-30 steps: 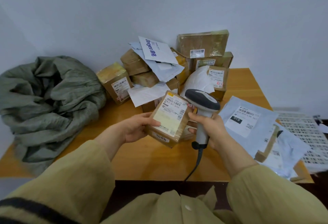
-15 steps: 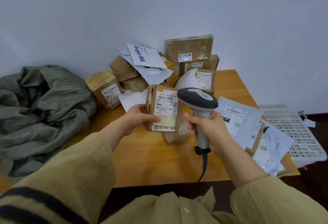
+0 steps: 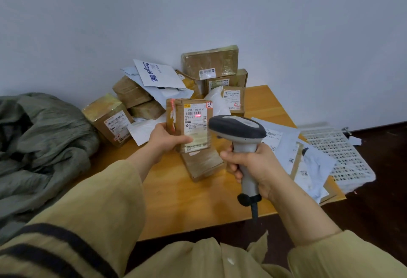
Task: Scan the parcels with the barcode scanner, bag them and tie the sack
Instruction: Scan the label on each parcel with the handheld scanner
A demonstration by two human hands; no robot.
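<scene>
Hands hold parcel [image 3: 189,123] and scanner [image 3: 239,133], red beam on label.

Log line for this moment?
phase: scanning; left hand: holds parcel upright; right hand: grips scanner; red beam: on parcel's barcode; sack: lying left

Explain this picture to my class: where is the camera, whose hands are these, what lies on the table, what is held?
No machine here: a person wears a camera on the head, so you look down at their own two hands. The left hand grips a brown parcel upright; the right hand grips a barcode scanner, whose red light falls on the parcel's label. On the wooden table lie more parcels and pale mailing bags; a green sack lies at its left.
</scene>
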